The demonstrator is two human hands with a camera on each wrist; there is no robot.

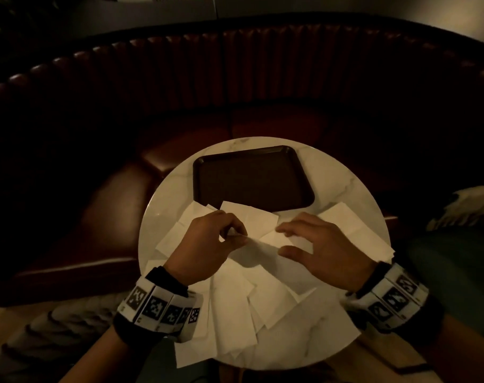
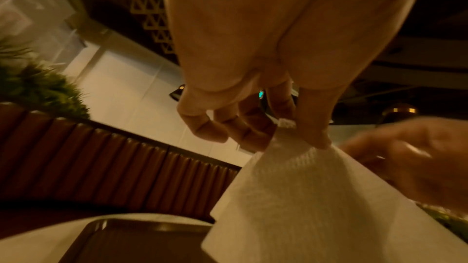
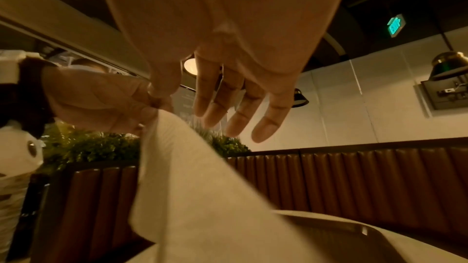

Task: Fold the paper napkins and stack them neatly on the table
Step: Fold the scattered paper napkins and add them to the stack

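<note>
The left hand (image 1: 207, 244) is pinching a corner of one napkin (image 1: 265, 241) and lifting it off the loose pile (image 1: 235, 308) on the near table (image 1: 354, 189), probably to free it for folding; the right hand (image 1: 321, 250) is hovering alongside, fingers spread, gripping nothing.

A round white table (image 1: 346, 194) with grey marble veining carries everything. A dark rectangular tray (image 1: 252, 178) with rounded corners lies flat on its far half, slightly askew. White paper napkins (image 1: 235, 313) lie loosely scattered and overlapping across the near half, from the left edge to the right edge. Some touch or overlap the tray's near rim, and a few hang over the table's near-left edge. One napkin (image 1: 357, 230) lies by the right edge.
</note>
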